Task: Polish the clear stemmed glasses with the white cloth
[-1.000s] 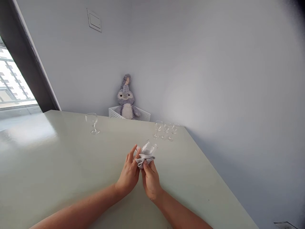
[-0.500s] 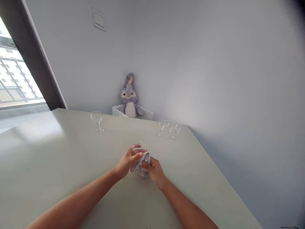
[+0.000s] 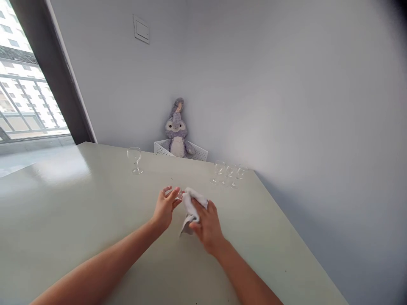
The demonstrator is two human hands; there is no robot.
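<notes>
A stemmed glass point(image 3: 179, 194) is held in front of me by my left hand point(image 3: 165, 206), its thumb and fingers closed around one end. Most of the glass is hidden behind the fingers and a pale grey cloth point(image 3: 193, 202). My right hand point(image 3: 206, 222) grips that cloth and presses it against the glass from the right. One loose corner of the cloth hangs down toward the table.
One stemmed glass point(image 3: 135, 161) stands upright at the far left of the pale table point(image 3: 127, 262). Three more glasses point(image 3: 229, 171) are grouped near the back right corner. Behind the table edge, a purple plush toy point(image 3: 177, 131) sits in a white basket point(image 3: 199, 153) by the wall.
The held glass has been turned, so its bowl no longer points up and away. My right hand has moved up with the cloth, which now hangs more loosely. My view has shifted slightly left.
</notes>
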